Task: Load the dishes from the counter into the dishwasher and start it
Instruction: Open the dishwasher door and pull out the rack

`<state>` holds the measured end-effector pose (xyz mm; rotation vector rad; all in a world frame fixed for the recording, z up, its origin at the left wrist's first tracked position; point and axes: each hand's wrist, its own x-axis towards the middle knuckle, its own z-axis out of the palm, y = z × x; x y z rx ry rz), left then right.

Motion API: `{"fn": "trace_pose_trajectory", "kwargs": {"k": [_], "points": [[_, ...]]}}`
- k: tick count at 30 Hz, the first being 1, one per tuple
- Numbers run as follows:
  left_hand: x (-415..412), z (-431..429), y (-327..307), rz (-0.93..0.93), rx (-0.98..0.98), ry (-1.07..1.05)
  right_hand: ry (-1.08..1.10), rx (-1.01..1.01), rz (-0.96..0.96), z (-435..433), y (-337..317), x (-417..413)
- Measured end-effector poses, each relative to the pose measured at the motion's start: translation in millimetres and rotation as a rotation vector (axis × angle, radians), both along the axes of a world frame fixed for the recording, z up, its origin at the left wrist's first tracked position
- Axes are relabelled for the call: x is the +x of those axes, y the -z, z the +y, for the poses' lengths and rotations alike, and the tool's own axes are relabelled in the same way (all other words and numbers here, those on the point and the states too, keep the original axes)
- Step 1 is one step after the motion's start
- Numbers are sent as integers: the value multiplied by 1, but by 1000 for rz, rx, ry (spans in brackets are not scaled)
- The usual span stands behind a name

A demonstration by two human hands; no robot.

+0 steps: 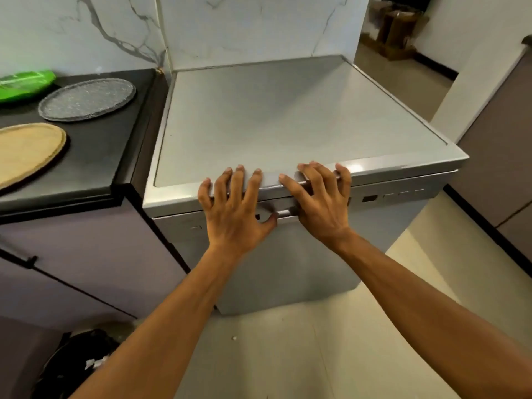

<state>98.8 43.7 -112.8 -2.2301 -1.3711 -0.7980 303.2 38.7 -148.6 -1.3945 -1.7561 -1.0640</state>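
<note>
Silver dishwasher [288, 125] stands shut; left hand [236, 208] and right hand [319, 203] rest on its top front edge, fingers spread, grasping nothing. Beside it, a dark counter [100, 156] bears a grey plate [86, 99], tan plate [26, 151], green plate [26, 83].

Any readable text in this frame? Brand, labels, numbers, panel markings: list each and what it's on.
No text can be read in this view.
Control panel of the dishwasher: a dark display window and small dash-like marks, no characters legible.
Small mark on the left of the door: too small to read.
Middle of the panel: hidden behind the left hand and right hand.
</note>
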Motion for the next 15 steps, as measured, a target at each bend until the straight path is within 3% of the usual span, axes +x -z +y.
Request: {"fn": "trace_pose_trajectory", "kwargs": {"k": [7,15], "points": [[2,10,13,-16,164,-9,45,223,31,19,7,-8],[-5,-3,7,6,91,-15,-48,151,-80,-9,4,-9]]}}
